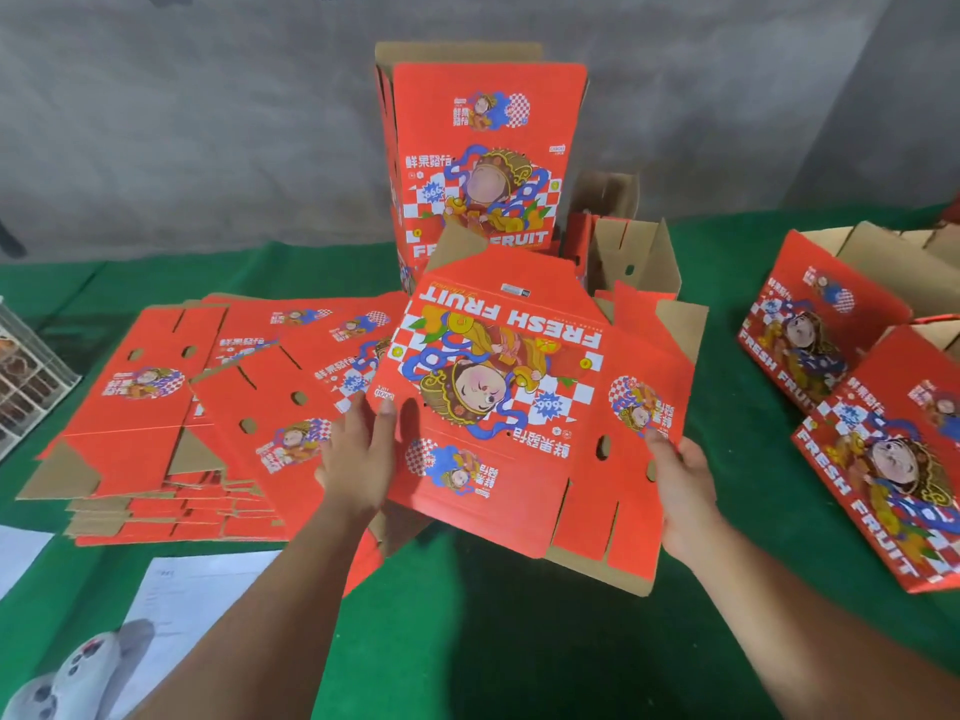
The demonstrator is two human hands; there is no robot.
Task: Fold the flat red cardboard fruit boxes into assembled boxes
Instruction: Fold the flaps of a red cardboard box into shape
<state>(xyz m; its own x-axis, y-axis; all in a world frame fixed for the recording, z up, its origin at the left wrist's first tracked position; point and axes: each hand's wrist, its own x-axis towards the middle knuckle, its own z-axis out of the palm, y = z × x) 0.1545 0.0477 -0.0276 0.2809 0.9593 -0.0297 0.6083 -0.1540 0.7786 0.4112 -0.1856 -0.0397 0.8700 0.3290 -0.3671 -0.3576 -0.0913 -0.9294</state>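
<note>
Head view. The person holds one flat red box blank (498,407) above the green table (493,641), printed face up, "FRESH FRUIT" lettering at the far edge and upside down to the viewer.

Left hand (358,459): grips the blank's near-left edge, thumb lying on the printed face, fingers apparently under the board and hidden. Right hand (680,485): holds the right side panel near its punched holes, fingers curled around the edge, palm partly visible beneath. Both hands closed on the same board, well apart, so the sheet is carried level from opposite edges; judged a lift-and-position hold before any crease is worked.

The blank hangs just right of the stack of flat blanks (208,407), which is fanned loosely on the left of the table; likely the supply pile.

A tall upright box (483,163) stands at the far centre against the grey wall. Open cardboard pieces (634,252) sit just right of it, brown insides showing. Two assembled boxes (872,407) lie on their sides at far right, probably finished output kept clear of the work zone.

Near left: white paper sheets (197,589) and a grey plush toy (78,672). Wire rack (26,387) at left edge.

Judgement: folding of this blank not yet begun; flaps still flat.
</note>
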